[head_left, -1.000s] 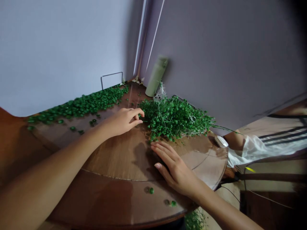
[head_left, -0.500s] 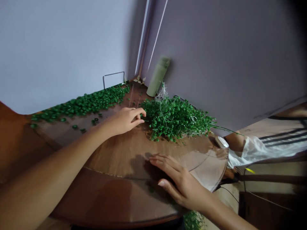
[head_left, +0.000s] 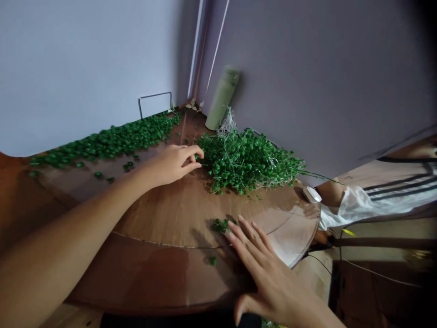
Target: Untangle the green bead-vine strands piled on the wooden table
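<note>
My left hand (head_left: 174,163) reaches across the round wooden table (head_left: 164,269) with its fingers pinched together at the left edge of a heap of green beaded sprigs (head_left: 247,159); what the pinch holds is too small to name. Flat on the table near its front edge lies my right hand (head_left: 269,273), fingers stretched out and apart. Its fingertips touch a small clump of loose green beads (head_left: 220,224). One single bead (head_left: 213,260) sits just left of that hand.
A long band of green beads (head_left: 102,141) lies along the left wall. A pale green bottle (head_left: 221,99) and a wire stand (head_left: 154,103) are in the corner. Another person's white sleeve (head_left: 348,207) rests at the table's right edge, by a white object (head_left: 311,194).
My right hand slid back toward the table's front edge, fingers still flat, and a small clump of beads now lies at its fingertips. The left hand stays pinched at the heap.
</note>
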Demonstrator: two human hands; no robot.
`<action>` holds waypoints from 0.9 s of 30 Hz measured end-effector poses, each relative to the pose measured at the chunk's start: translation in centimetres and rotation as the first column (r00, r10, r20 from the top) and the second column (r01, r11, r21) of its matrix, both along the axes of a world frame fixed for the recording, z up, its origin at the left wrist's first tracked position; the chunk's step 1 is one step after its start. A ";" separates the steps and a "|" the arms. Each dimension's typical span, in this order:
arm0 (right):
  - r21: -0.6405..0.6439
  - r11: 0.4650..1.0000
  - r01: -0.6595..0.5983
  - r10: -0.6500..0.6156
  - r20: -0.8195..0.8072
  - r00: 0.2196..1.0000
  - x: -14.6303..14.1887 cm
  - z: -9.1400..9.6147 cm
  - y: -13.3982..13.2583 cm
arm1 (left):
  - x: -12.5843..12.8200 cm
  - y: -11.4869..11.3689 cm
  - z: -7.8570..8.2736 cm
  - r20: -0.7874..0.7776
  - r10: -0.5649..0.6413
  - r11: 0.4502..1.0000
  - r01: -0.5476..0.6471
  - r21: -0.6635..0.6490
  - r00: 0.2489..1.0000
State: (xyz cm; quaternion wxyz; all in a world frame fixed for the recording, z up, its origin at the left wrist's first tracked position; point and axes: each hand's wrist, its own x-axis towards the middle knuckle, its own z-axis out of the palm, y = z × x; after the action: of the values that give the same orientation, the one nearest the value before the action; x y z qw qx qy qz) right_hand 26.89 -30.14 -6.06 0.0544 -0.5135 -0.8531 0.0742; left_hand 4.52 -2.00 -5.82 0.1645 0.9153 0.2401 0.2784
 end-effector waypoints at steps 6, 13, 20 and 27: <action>0.016 0.999 0.030 -0.030 0.003 1.000 -2.8 -0.2 2.2 | -0.4 -0.1 0.7 0.057 0.025 0.999 -0.028 0.039 0.998; 0.002 0.998 -0.057 0.057 -0.040 0.998 -5.6 0.2 7.1 | -2.3 -0.6 3.8 0.331 0.205 0.958 -0.258 0.124 0.921; 0.069 0.993 -0.098 0.103 -0.078 0.992 -9.7 -0.6 14.4 | -4.2 0.0 5.3 0.633 0.310 0.827 -0.530 0.188 0.709; 0.186 0.974 -0.127 0.141 -0.064 0.988 -15.5 -1.3 23.6 | -5.3 0.6 5.7 0.741 0.269 0.768 -0.602 0.221 0.615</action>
State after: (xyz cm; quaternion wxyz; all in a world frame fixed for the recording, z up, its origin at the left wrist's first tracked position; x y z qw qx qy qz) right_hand 11.42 -6.56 -7.32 0.1285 -0.4444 -0.8864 0.0195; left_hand -0.79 -1.38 -0.17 -0.0520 0.6726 0.3144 0.6678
